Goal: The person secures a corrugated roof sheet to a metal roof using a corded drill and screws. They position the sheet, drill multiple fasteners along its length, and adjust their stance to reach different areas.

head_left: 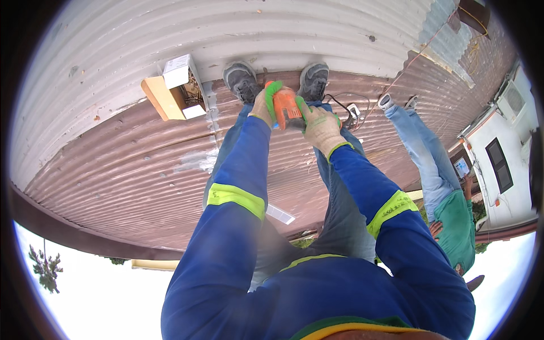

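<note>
Both my hands, in pale gloves with green fingertips, hold an orange power tool in front of my shoes. My left hand is closed round its left side. On the other side, my right hand grips the tool's body, fingers wrapped. Vent slots show on the orange housing; its working end is hidden, so its exact kind cannot be told. A black cord runs near my right hand to a white socket block on the roof.
I stand on a corrugated metal roof, brown and pale grey. An opened carton of small brown pieces lies left of my shoes. At right, a person in a green shirt stands near a white building. A thin cable crosses the roof.
</note>
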A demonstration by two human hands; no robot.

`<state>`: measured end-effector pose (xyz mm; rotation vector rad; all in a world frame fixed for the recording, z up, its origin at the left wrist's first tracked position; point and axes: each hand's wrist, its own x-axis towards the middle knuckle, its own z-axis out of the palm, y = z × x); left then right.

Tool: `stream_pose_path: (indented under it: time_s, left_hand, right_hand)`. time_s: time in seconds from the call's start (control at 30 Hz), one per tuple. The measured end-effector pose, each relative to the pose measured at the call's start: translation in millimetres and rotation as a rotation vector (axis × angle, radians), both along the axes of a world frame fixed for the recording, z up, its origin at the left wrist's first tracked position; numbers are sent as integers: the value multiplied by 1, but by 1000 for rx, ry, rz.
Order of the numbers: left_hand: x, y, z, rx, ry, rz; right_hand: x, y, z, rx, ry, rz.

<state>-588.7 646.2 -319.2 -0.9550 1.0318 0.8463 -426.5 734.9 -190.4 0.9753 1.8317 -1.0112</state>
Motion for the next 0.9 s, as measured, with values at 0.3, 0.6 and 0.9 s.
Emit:
stream_pose_path:
  time_s: [0.3, 0.6, 0.9]
  left_hand:
    - [2, 3, 1, 0, 0, 71]
    - [-3, 34, 15, 16, 134, -79]
    - [3, 21, 7, 11, 13, 89]
  right_hand:
    - [-3, 9, -2, 67, 29, 83]
    - [1, 11, 1, -54, 4, -327]
    - [8, -2, -5, -45, 18, -404]
